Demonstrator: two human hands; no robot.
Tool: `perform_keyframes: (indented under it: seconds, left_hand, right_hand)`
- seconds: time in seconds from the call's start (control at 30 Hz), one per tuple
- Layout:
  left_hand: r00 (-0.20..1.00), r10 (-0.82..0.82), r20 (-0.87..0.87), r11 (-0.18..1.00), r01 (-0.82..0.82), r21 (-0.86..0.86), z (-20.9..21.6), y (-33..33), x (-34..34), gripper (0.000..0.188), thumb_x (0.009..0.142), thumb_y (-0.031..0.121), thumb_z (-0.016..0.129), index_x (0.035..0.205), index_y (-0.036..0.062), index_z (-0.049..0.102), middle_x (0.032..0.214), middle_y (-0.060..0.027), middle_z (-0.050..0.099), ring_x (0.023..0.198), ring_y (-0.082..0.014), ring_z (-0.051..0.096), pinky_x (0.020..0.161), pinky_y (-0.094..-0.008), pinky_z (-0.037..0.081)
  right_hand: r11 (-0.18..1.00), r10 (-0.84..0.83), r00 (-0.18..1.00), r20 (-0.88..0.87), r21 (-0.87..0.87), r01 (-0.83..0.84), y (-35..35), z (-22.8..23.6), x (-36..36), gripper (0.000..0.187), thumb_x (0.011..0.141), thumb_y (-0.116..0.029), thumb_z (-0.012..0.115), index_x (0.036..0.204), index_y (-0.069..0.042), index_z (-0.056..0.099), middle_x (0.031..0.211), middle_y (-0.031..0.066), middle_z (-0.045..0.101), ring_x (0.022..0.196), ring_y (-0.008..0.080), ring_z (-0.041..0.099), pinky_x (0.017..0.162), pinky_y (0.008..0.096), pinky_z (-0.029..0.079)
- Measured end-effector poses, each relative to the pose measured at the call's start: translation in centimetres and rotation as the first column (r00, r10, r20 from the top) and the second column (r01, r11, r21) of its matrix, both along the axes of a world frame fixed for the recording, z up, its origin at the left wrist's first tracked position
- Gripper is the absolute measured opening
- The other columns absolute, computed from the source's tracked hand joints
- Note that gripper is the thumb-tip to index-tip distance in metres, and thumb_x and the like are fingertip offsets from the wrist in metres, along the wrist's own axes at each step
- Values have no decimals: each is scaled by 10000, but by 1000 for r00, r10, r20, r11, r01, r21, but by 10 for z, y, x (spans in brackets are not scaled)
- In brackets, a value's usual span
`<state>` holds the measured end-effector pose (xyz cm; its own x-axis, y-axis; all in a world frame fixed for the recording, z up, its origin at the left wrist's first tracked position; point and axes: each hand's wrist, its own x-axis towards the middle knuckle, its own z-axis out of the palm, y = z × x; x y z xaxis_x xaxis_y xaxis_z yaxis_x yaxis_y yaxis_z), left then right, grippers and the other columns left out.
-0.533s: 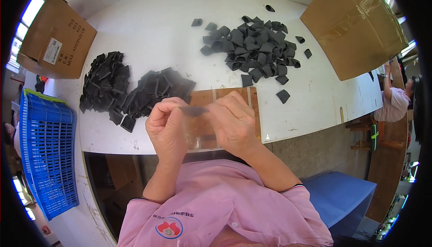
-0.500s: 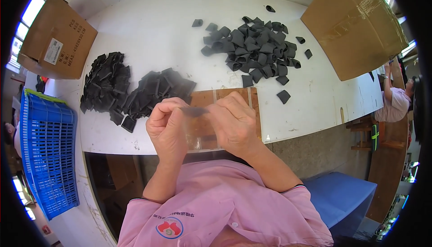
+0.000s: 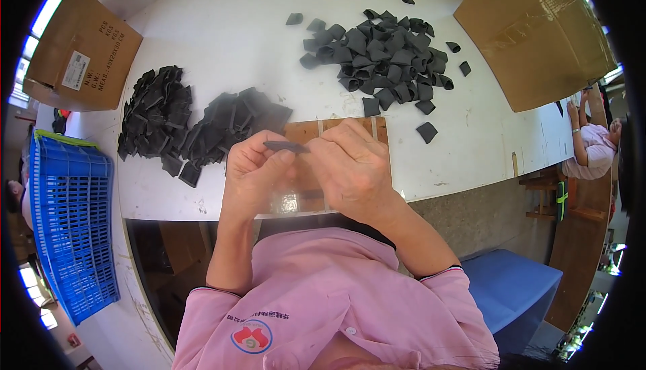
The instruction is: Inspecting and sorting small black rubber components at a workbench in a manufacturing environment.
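Between both hands, above a brown board [image 3: 377,130] at the table's near edge, is a small dark grey fabric piece [image 3: 285,146]. My left hand [image 3: 254,171] pinches one end of it between thumb and fingers. The fingers of my right hand [image 3: 351,168] are closed on its other end, which they hide. Two heaps of flat dark pieces, a left heap [image 3: 155,114] and a nearer heap [image 3: 229,127], lie to the left of the board. Farther off to the right spreads a pile of open, tube-like dark pieces [image 3: 387,57], with several loose ones around it.
Cardboard boxes stand on the table, one at the left [image 3: 81,50] and one at the right [image 3: 531,33]. A blue plastic crate [image 3: 74,222] is at far left. At lower right is a blue covered block [image 3: 508,286]. Another person [image 3: 592,144] sits at the right.
The fabric piece and both hands have shifted slightly, and more of the piece shows above the left thumb. The whole view has moved a little. The piles look the same.
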<state>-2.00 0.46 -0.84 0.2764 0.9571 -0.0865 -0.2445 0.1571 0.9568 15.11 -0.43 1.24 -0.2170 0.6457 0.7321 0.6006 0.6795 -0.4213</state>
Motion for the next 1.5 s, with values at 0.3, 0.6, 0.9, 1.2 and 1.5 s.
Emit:
perform_keyframes:
  seconds: [0.3, 0.6, 0.9, 1.2, 1.5]
  left_hand:
    - [325, 431, -842, 855, 151, 496, -97, 81, 18, 225, 793, 177, 629, 883, -20, 570, 871, -188, 601, 779, -311, 606, 679, -398, 496]
    - [50, 360, -932, 887, 290, 358, -110, 101, 26, 121, 774, 84, 579, 774, -37, 579, 761, -218, 611, 709, -392, 620, 634, -434, 511]
    - [911, 333, -244, 939, -343, 4, -48, 21, -4, 89, 864, 17, 550, 928, -42, 567, 749, -76, 627, 596, -127, 601, 543, -229, 499]
    - [947, 233, -220, 972, -228, 49, -24, -41, 23, 212, 791, -49, 618, 993, 1, 579, 819, -48, 661, 684, -99, 625, 631, -231, 517]
    - [931, 241, 274, 941, -155, -302, -15, -39, 18, 239, 769, -75, 606, 974, 22, 532, 789, -51, 634, 527, -76, 497, 458, -192, 367]
  right_hand:
    - [712, -376, 511, -773, -594, -374, 28, -4, 43, 240, 919, -202, 544, 874, 18, 629, 669, -14, 556, 562, 45, 465, 512, 187, 396]
    - [416, -445, 646, -620, -782, -464, -26, -60, 36, 218, 926, -176, 530, 877, 5, 640, 658, -10, 550, 556, 48, 460, 512, 188, 380]
    - [724, -136, 909, -395, -665, -181, -37, -39, 4, 82, 838, -78, 604, 847, 3, 613, 690, 55, 570, 619, 144, 547, 560, 282, 438]
    - [930, -203, 954, -222, -349, 117, -38, -37, -20, 122, 734, -40, 676, 822, -23, 593, 769, 76, 536, 603, 216, 554, 494, 313, 451]
    - [937, -280, 945, -170, -261, 231, -39, -49, -21, 131, 724, 58, 628, 848, 18, 611, 767, 78, 574, 628, 175, 572, 523, 304, 461]
